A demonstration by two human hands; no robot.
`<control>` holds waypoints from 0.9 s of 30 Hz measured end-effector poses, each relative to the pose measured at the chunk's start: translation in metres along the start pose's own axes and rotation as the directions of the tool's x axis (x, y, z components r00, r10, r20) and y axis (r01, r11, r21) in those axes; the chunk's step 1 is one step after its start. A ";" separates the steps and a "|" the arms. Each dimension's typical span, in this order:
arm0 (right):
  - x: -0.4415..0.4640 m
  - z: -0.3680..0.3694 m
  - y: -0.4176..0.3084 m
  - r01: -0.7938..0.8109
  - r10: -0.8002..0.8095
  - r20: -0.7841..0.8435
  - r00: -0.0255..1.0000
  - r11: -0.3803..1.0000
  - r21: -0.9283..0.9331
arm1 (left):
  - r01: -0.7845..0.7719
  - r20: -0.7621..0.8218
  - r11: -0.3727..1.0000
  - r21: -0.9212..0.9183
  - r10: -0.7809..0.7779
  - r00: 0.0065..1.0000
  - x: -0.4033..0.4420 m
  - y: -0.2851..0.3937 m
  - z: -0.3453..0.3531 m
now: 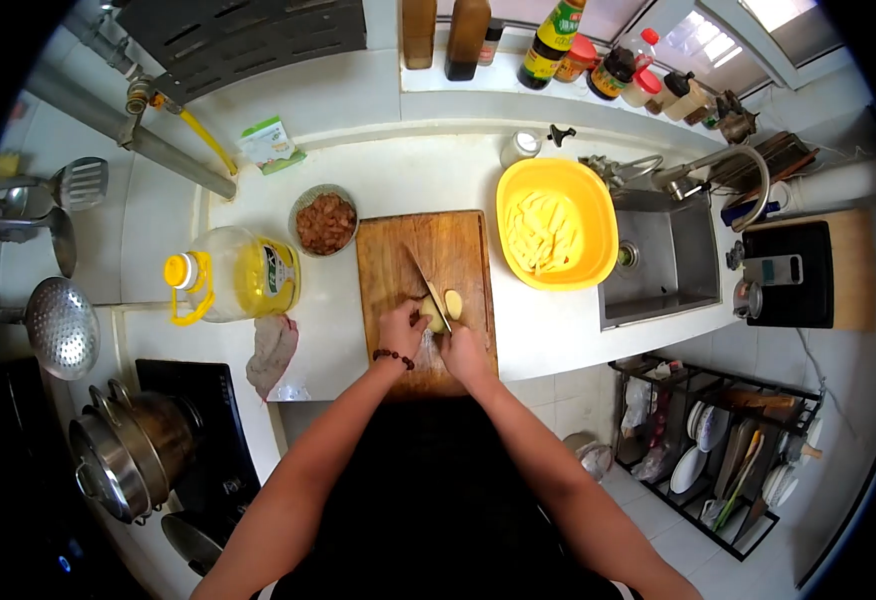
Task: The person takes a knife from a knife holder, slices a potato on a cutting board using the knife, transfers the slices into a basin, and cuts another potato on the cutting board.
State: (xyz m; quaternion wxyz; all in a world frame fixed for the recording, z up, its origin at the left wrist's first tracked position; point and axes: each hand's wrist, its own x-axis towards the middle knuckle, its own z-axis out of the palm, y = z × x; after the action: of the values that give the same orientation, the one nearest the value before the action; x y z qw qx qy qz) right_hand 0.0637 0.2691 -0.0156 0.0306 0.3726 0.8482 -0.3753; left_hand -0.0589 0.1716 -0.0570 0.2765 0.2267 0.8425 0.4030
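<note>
On the wooden cutting board, my left hand has its fingers closed on a peeled potato, steadying it against the wood. A beaded bracelet circles that wrist. My right hand grips the handle of a kitchen knife, whose blade points away from me and lies at the potato's right side. One oval potato slice rests just right of the blade. Right of the board stands a yellow basin with pale yellow cut strips in it. A bowl of reddish-brown chopped meat sits left of the board.
A large oil bottle and a grey cloth are on the left counter. Steel pots stand on the stove. The sink lies right of the basin. Sauce bottles line the window ledge. A dish rack is low at right.
</note>
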 end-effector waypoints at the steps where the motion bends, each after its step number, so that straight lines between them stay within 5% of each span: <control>1: -0.001 -0.005 -0.003 -0.008 0.009 0.011 1.000 1.000 -0.017 | -0.029 -0.017 1.000 0.012 0.029 0.999 0.002 0.002 -0.002; 13: -0.048 -0.020 -0.004 -0.032 0.033 -0.021 0.999 0.999 0.032 | -0.024 -0.098 0.986 -0.166 0.008 0.995 -0.004 -0.008 0.003; 27: -0.056 -0.023 -0.008 -0.012 0.013 0.013 1.000 0.999 -0.045 | -0.031 -0.099 0.997 -0.069 0.024 0.995 -0.005 -0.009 0.007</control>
State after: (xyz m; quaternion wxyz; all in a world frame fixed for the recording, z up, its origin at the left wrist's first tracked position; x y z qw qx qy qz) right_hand 0.1043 0.2469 0.0240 0.0467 0.3746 0.8538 -0.3585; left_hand -0.0524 0.1674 -0.0660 0.2372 0.2083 0.8370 0.4469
